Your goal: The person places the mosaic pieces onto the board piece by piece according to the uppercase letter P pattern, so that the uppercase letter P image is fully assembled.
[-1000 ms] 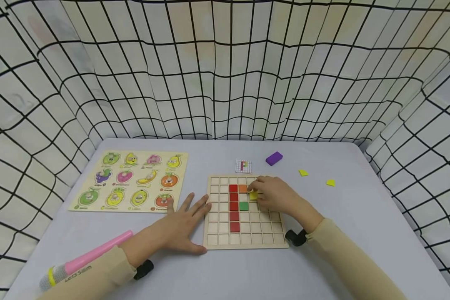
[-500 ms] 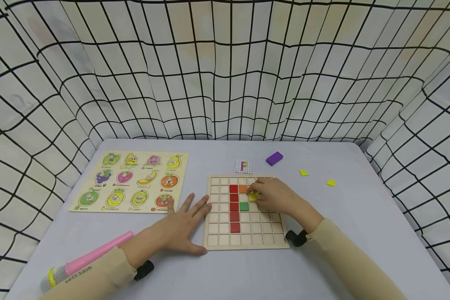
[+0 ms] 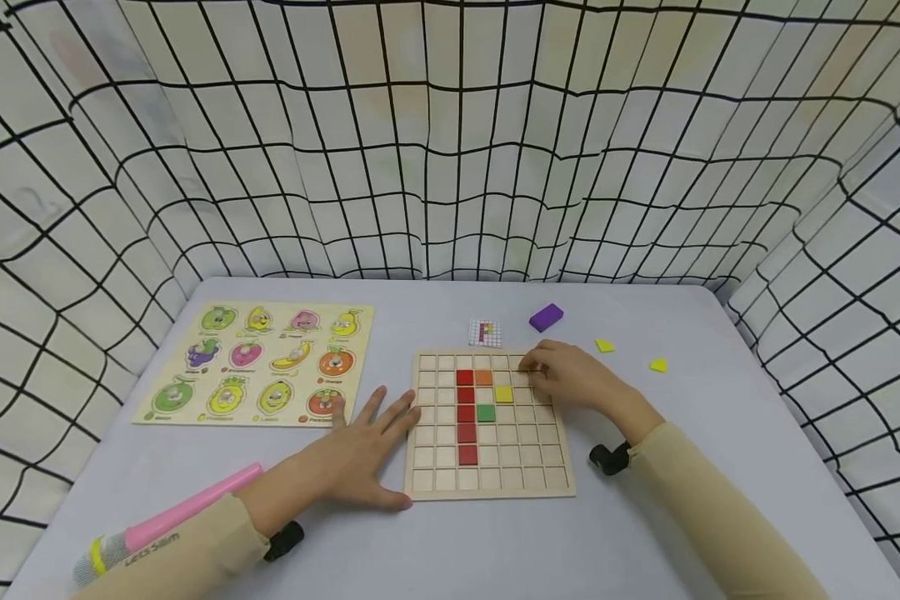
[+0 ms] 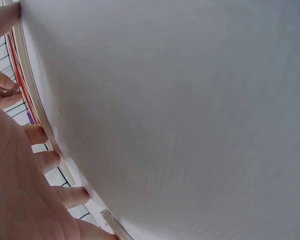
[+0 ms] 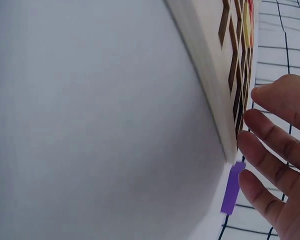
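In the head view a wooden grid board (image 3: 490,479) lies in front of me. A column of red tiles (image 3: 467,413) fills part of it, with an orange tile (image 3: 483,378), a green tile (image 3: 486,413) and a yellow tile (image 3: 503,394) to the right. My left hand (image 3: 356,458) lies with spread fingers, its fingertips and thumb at the board's left edge. Over the board's upper right corner is my right hand (image 3: 576,382), holding nothing. Its fingers (image 5: 266,152) are loosely bent and apart in the right wrist view.
A small pattern card (image 3: 485,332) and a purple block (image 3: 546,317) lie behind the board. Two loose yellow tiles (image 3: 604,346) are to the right. At left are a fruit puzzle board (image 3: 251,362) and a pink tube (image 3: 191,507), partly under my left sleeve. Netted fabric walls surround the table.
My right hand has let go of the yellow tile and moved right, away from it. That tile now shows fully in its cell. The left hand has stayed in place.
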